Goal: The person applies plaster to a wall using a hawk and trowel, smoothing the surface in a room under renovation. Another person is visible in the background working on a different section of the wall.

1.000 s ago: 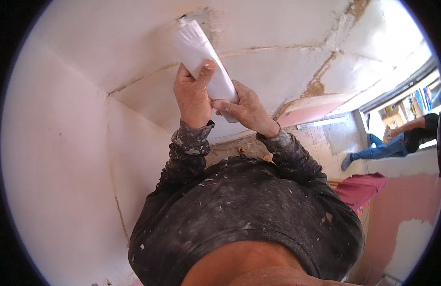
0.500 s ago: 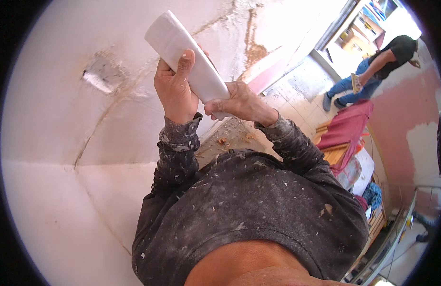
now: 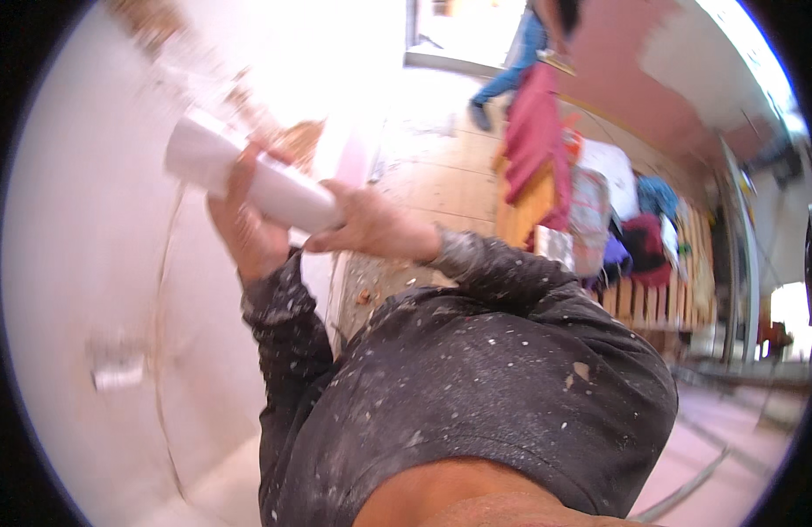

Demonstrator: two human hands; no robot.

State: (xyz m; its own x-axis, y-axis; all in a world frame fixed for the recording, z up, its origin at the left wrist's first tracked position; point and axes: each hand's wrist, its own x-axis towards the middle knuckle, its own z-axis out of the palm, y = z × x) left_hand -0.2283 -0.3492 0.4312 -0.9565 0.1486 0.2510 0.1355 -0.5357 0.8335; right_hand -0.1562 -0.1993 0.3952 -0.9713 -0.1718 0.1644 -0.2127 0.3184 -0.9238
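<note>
A smooth white roll (image 3: 287, 189), a thick cylinder slightly flattened, slants in front of my chest close to the white plastered wall (image 3: 90, 237). My left hand (image 3: 248, 220) is wrapped round its middle, thumb on top. Around the lower right end, my right hand (image 3: 375, 221) is closed with the thumb underneath. Motion blurs the roll and the fingers a little; what the roll is made of I cannot tell. Both dark sleeves are spattered with white.
Behind on the right, a maroon cloth (image 3: 533, 132) covers a wooden piece. Clothes and bags lie on a slatted wooden bench (image 3: 669, 294). Another person in blue jeans (image 3: 522, 57) stands near a bright doorway. A pale rectangular recess (image 3: 118, 376) and a crack mark the wall.
My view has swung round, so the room's right side shows more. The roll, still in both hands, sits lower and further left in the picture and tilts flatter.
</note>
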